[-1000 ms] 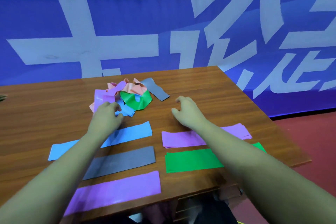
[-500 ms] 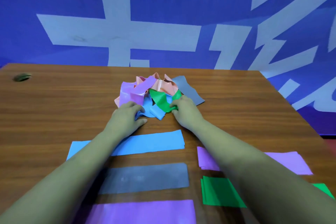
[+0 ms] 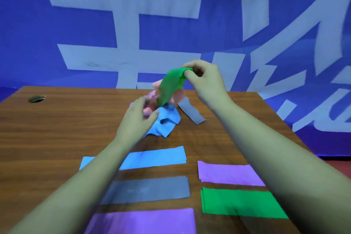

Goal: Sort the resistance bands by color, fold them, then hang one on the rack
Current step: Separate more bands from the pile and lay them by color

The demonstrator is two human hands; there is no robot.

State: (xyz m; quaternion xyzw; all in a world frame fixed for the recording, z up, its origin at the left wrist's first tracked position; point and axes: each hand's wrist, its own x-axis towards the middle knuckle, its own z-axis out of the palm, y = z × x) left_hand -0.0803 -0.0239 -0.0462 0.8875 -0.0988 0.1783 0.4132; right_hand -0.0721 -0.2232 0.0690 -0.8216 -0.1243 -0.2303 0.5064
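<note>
The right hand is raised above the far middle of the surface, its fingertips and thumb pinching the top end of a green band. That band hangs stretched down and to the left from the pinch, and its lower end disappears into a loose pile of bands. The left hand lies on the near left side of the pile with the fingers spread and fairly straight, holding nothing. Its thumb rests on a crumpled blue band and its fingers are over a pink band, though blur hides the exact contact.

Just right of the pile, a grey strip lies flat at an angle, touching the heap at its far end.

Nearer, two columns of bands lie flat on the wood. On the left, from far to near, are a long blue band, a long grey band and a long purple band, each partly crossed by the left forearm. On the right are a folded purple band and, nearer, a folded green band, both partly under the right forearm.

A small dark round hole sits in the far left of the wood. Behind hangs a blue banner with large white characters.
</note>
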